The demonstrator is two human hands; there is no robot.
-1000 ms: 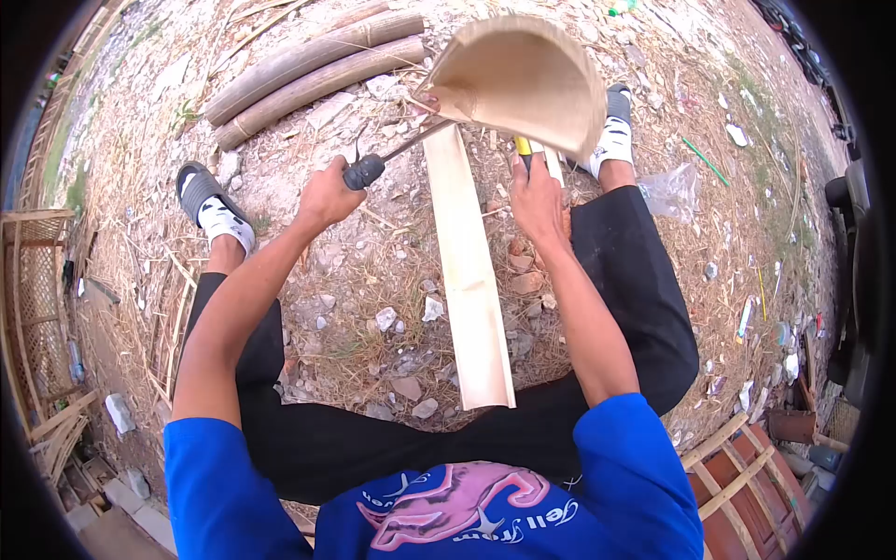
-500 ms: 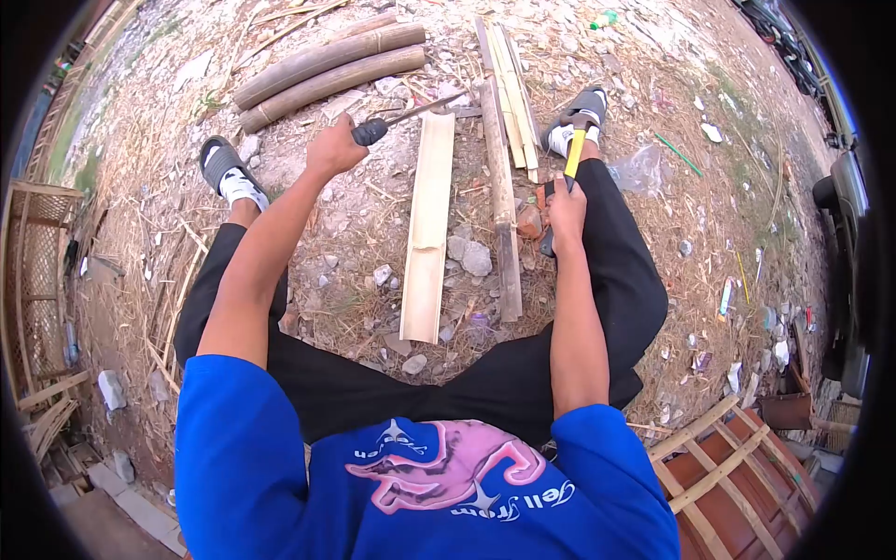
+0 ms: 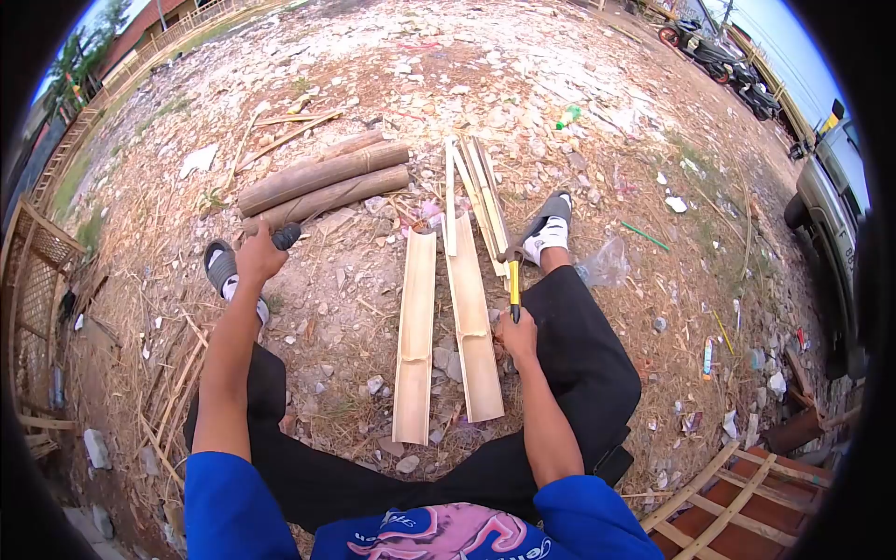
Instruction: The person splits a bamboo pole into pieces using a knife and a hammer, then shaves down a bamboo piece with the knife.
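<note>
Two split bamboo halves lie side by side on the stony ground between the person's legs, the left half point(image 3: 414, 308) and the right half point(image 3: 471, 299), hollow faces up, a node ridge crossing each. Judged from how they lie, splitting is done on these two, while the node ridges remain uncleared (whether that matters cannot be told). Narrow bamboo strips point(image 3: 489, 207) lie beyond, one overlapping the right half's far end, so some finer splitting seems done too.

The right hand point(image 3: 516, 334) has its fingers wrapped round a yellow-and-black hammer point(image 3: 514, 280), head up, near those strips. The left hand point(image 3: 257, 254), well apart from the halves, has its fingers curled round a black tool handle point(image 3: 287, 236); its blade cannot be made out. Beyond it rest dark bamboo lengths point(image 3: 322, 180), apparently unworked, though their undersides are hidden.
</note>
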